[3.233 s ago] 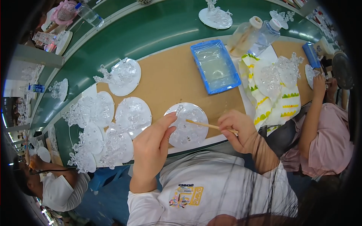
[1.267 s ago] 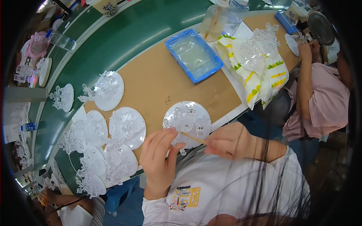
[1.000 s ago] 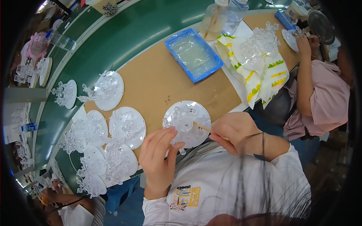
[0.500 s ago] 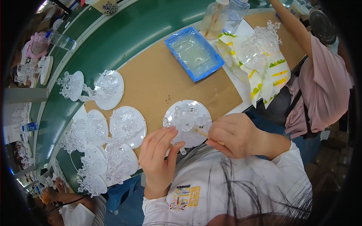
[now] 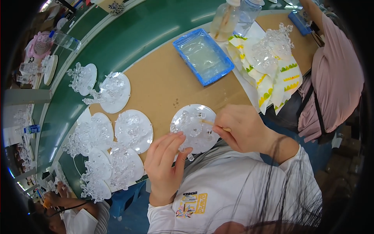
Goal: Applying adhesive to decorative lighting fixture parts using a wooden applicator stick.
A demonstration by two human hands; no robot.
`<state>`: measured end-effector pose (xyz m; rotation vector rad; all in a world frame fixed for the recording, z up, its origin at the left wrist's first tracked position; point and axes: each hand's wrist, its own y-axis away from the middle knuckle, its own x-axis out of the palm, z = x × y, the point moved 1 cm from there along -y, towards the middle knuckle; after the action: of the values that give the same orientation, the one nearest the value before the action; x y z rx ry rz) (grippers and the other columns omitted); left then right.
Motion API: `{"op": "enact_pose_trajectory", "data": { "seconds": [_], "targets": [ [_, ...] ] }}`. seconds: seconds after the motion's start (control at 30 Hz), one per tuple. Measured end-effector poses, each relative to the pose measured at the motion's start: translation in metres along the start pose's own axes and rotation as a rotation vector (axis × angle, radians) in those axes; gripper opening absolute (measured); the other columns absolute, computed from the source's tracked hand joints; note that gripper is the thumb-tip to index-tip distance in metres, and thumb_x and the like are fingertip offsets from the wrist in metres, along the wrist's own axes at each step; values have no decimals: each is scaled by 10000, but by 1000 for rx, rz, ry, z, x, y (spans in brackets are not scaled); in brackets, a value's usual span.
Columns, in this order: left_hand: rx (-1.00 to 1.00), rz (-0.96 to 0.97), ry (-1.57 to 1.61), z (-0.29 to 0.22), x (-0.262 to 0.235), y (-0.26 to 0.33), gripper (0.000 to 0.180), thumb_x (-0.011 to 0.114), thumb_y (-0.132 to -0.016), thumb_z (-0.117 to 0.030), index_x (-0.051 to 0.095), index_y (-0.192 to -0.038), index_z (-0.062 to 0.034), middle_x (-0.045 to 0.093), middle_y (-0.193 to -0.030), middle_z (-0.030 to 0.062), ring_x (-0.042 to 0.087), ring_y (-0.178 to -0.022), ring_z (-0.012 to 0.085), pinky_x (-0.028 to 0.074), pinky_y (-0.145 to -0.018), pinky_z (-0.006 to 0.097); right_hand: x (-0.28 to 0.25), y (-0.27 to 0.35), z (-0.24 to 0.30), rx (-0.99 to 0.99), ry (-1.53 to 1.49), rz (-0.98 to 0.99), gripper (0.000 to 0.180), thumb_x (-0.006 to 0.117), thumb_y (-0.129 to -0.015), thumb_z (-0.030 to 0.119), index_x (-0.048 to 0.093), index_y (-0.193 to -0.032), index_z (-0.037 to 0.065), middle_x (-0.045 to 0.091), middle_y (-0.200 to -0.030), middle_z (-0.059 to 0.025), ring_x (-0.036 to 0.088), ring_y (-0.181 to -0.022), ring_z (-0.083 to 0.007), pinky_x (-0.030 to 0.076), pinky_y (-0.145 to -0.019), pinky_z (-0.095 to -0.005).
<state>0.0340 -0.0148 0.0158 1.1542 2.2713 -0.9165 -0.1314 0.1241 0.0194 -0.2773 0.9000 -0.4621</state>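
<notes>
Just btwn left hand (image 5: 165,165) & right hand (image 5: 243,130): disc (image 5: 194,126).

Co-worker's arm (image 5: 311,11) now reaching over table.

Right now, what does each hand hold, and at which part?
The right hand pinches a thin wooden stick near its back end, tip over the white disc. The left hand grips the near edge of the clear crystal piece on that disc.

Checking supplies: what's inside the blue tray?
The blue tray holds a clear, glossy layer, liquid or film; I cannot tell which. Nothing else shows inside.
</notes>
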Motion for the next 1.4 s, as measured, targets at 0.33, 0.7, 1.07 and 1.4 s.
{"op": "enact_pose_trajectory", "data": {
  "seconds": [0.33, 0.7, 1.07, 1.4],
  "targets": [
    [13, -15, 29, 2, 3, -6, 379, 743, -679, 39, 640, -1039, -16, 679, -1012, 122, 639, -911, 310, 508, -784, 370, -3, 10, -15, -19, -85, 52, 151, 677, -787, 31, 569, -893, 41, 625, -864, -105, 620, -726, -289, 501, -606, -355],
    [-27, 50, -477, -53, -81, -27, 528, 749, -715, -35, 587, -1217, -13, 646, -1123, 149, 621, -1011, 336, 490, -862, 377, -29, 16, -31, 88, -129, 23, 53, 608, -807, 17, 571, -841, 33, 607, -760, -107, 594, -646, -300, 476, -565, -355],
    [-183, 305, -974, 151, -101, -288, 405, 678, -831, -248, 580, -1142, -8, 615, -1116, 229, 586, -1044, 385, 470, -886, 441, -16, 1, -21, -142, -72, 84, 163, 666, -722, 32, 559, -837, 76, 598, -790, -76, 594, -696, -277, 478, -591, -369],
    [88, 319, -958, 114, -47, -285, 131, 567, -750, 53, 631, -854, 3, 647, -892, 216, 630, -863, 400, 517, -758, 453, -28, 10, -33, -58, -144, 59, 132, 602, -735, 8, 573, -840, 82, 606, -776, -62, 587, -634, -270, 476, -559, -369]
  ]
}}
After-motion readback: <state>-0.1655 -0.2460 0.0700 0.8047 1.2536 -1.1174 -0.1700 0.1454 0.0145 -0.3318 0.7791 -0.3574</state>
